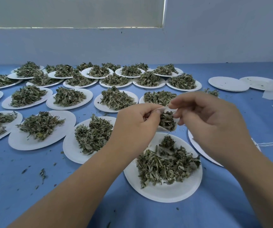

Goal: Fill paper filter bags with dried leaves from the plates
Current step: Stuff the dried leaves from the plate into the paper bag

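Paper filter bag [167,120], partly filled, hangs in the air between both hands, over the plate [165,193] of dried leaves [165,163] nearest the desk's [33,178] near edge. The left hand [137,124] has its grip pinched on the bag's left rim and the right hand [210,122] pinches the top right rim, so the mouth sits between the two grips. It looks featherlight, soft and easy to tear or crumple, so I'd hold it lightly at the rim, never across the belly.

Pale wall [214,38], blind-covered window [73,12], blue-covered table [25,186].
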The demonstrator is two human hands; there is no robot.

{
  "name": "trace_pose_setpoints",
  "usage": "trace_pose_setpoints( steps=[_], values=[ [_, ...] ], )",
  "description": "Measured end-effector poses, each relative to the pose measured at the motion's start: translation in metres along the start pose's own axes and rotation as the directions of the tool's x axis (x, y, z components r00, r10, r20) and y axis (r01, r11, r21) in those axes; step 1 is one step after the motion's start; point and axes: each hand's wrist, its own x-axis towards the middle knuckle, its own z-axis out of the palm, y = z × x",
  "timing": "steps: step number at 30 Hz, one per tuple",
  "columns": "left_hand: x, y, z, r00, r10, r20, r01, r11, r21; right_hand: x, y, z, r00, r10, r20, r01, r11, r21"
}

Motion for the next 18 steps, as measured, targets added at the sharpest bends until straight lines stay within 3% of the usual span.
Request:
trace_pose_setpoints(
  steps=[7,14,18],
  values=[
    [-0.001,0.004,-0.001,1.0,0.001,0.019,-0.001,1.0,-0.031,0.0,0.004,0.006,0.996,-0.094,0.006,0.093,0.994,0.063],
    [0.001,0.003,-0.003,0.999,-0.025,0.028,0.027,0.997,-0.068,0.001,0.001,0.011,1.0,0.012,-0.006,-0.01,0.978,0.208],
    [0.0,0.005,-0.002,0.999,-0.012,0.043,0.015,0.997,-0.072,0.001,0.001,0.011,0.999,0.027,-0.037,-0.019,0.98,0.199]
  ],
)
